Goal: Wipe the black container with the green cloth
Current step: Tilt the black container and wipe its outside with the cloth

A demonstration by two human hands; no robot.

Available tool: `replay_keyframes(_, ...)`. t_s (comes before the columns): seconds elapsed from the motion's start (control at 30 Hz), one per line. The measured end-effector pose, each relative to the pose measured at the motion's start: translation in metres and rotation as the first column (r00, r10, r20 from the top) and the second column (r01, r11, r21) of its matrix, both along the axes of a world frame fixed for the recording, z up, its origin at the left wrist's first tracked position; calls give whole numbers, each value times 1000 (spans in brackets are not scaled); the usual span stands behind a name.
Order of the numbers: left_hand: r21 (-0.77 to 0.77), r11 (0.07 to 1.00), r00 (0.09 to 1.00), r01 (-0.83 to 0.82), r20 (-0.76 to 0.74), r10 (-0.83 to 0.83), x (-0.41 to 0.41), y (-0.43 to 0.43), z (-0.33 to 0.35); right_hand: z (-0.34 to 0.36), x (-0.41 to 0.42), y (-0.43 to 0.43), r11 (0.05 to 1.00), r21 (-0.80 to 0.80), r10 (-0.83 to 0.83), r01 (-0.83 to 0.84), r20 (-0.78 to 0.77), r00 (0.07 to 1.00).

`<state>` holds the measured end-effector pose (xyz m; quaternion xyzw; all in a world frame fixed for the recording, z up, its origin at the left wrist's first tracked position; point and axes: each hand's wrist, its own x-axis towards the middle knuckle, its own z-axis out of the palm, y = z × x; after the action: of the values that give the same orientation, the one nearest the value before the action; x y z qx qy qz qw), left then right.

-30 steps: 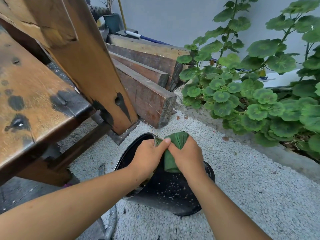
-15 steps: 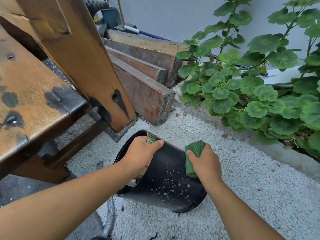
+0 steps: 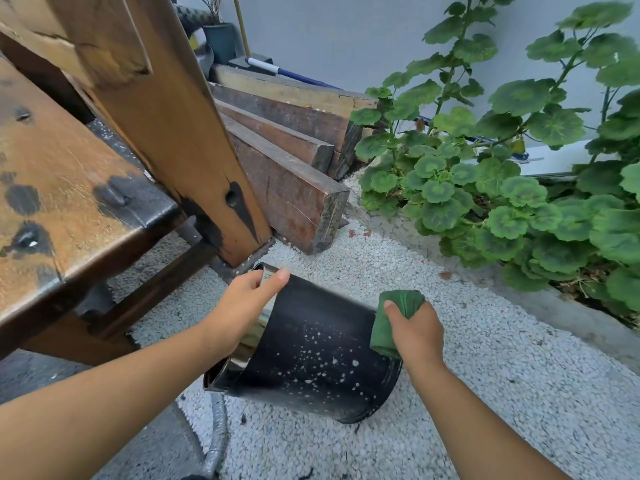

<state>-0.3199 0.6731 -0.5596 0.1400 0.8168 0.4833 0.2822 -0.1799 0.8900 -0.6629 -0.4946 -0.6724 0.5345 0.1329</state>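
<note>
We were outdoors, in what looked like the yard of a home: white gravel [image 3: 485, 393] covered the ground, and a leafy green plant [image 3: 502, 202] grew from a bed edged by a concrete kerb [image 3: 571, 317] against a plain grey wall [image 3: 329, 36]. Beside us stood a weathered wooden structure [image 3: 69, 174], thick timber beams [image 3: 287, 192] lay stacked side by side, and a small potted plant [image 3: 219, 41] and a blue-and-white handle [image 3: 273, 66] sat at the back.

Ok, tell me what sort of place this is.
Probably an outdoor yard or garden corner: white pebble gravel ground, a green round-leaved plant, and weathered brown wooden beams stacked by a grey wall.
</note>
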Motion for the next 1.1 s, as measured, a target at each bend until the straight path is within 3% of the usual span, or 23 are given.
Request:
replay_keyframes(0.07,6,990,990,143,-1,-143,4,-20,-4,0,1,0,969,-245,-60,35,-98,993)
replay_keyframes(0.13,-12,986,986,167,17,-167,9,-38,-11,-1,5,-4,920,-391,-71,3,-159,985)
replay_keyframes(0.33,-6,1000,992,-16,123,16,4,-33,-8,8,3,-2,891,-449,-60,-61,-251,966)
replay_keyframes(0.53,-170,967,947,-192,229,228,-7,-16,-14,11,-7,10,875,-483,-114,-27,-259,959)
replay_keyframes(0.63,-163,965,953,-203,192,233,-1,-14,-23,8,-10,5,920,-391,-68,-7,-178,982)
replay_keyframes(0.8,-184,965,974,-189,92,208,9,0,-18,44,-23,-25,992,-26,118,-125,-181,976)
replay_keyframes(0.97,-149,975,986,-165,-11,165,25,20,-12,71,-39,-73,954,52,299,-294,-170,939)
replay_keyframes(1.1,-109,986,991,-125,44,130,29,29,-11,72,-46,-87,940,110,333,-323,-90,939)
